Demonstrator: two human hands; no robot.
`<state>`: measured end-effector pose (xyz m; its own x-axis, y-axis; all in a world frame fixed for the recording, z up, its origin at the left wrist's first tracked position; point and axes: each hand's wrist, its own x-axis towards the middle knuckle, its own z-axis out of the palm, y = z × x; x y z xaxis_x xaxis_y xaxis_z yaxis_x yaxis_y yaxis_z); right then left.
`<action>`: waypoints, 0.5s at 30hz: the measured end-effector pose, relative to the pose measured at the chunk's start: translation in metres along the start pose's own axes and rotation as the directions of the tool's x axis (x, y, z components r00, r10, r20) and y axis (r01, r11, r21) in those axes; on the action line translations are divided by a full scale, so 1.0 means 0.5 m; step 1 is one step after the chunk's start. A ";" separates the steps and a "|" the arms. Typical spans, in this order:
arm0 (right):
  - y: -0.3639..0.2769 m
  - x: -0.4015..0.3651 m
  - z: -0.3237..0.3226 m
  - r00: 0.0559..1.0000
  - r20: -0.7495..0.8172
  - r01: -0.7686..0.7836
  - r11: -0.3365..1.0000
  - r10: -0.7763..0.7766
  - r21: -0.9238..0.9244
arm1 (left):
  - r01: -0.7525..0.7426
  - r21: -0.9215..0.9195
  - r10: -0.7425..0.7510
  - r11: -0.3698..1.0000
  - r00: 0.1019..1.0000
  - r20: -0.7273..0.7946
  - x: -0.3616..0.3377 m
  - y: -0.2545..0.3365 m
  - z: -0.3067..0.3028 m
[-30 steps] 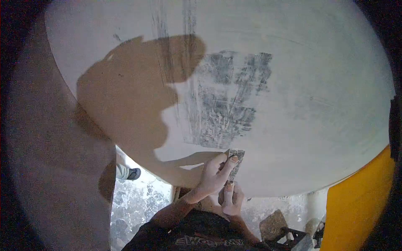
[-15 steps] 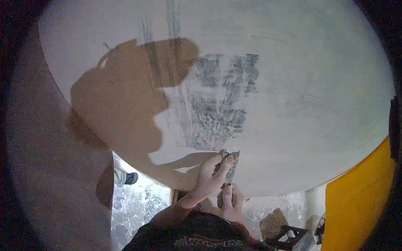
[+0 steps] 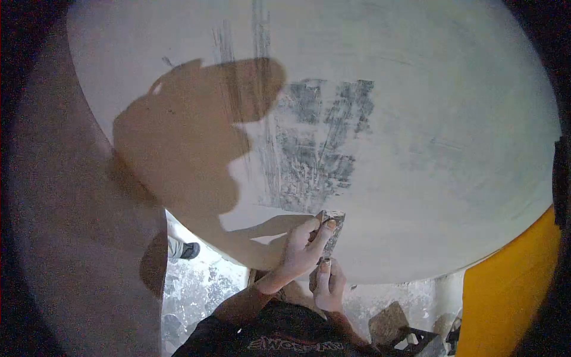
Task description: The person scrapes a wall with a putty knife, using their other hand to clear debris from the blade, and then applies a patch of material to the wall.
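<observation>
My left hand (image 3: 301,245) is closed on the upper part of a narrow scraper (image 3: 333,235), with its thumb laid along the tool. The scraper is grey, speckled with white, and its far end meets the large pale surface (image 3: 410,184) in front of me. Lower down, my right hand (image 3: 329,285) is closed round the near end of the same tool. Just beyond the scraper's tip, a dark streaky patch (image 3: 312,160) shows on the pale surface. My brown shadow falls across its left side.
A yellow panel (image 3: 505,285) stands at the right. Below the pale surface's curved lower edge lies a white-stained floor (image 3: 202,303). Another person's shoe (image 3: 190,251) is at the left. A dark, angular frame-like object (image 3: 416,342) sits at the lower right.
The view has shifted slightly, so the pale surface and its marks appear a little further right. The scraper's far end is tilted slightly differently, and both hands keep their hold on it.
</observation>
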<state>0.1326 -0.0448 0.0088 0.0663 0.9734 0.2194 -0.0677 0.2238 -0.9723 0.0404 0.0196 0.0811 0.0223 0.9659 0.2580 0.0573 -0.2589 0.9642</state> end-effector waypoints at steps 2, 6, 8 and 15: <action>0.006 0.000 -0.004 1.000 -0.008 -0.020 1.000 0.020 -0.010 | 0.034 -0.052 -0.035 0.998 0.999 -0.012 -0.003 0.024 0.001; 0.001 0.001 -0.002 1.000 0.012 -0.026 0.999 0.026 0.036 | 0.024 -0.010 -0.024 1.000 1.000 -0.004 -0.006 0.012 -0.004; 0.003 -0.001 0.001 0.999 -0.032 -0.025 0.999 0.025 -0.026 | 0.015 0.046 -0.015 0.999 1.000 0.011 -0.006 0.007 -0.005; -0.009 0.004 0.005 0.999 -0.020 0.044 0.999 -0.045 -0.015 | -0.029 0.141 0.028 0.990 1.000 0.007 -0.006 0.004 -0.007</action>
<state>0.1307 -0.0439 0.0140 0.0894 0.9612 0.2609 -0.0497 0.2659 -0.9627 0.0371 0.0160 0.0826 0.0308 0.9581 0.2848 0.1970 -0.2851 0.9380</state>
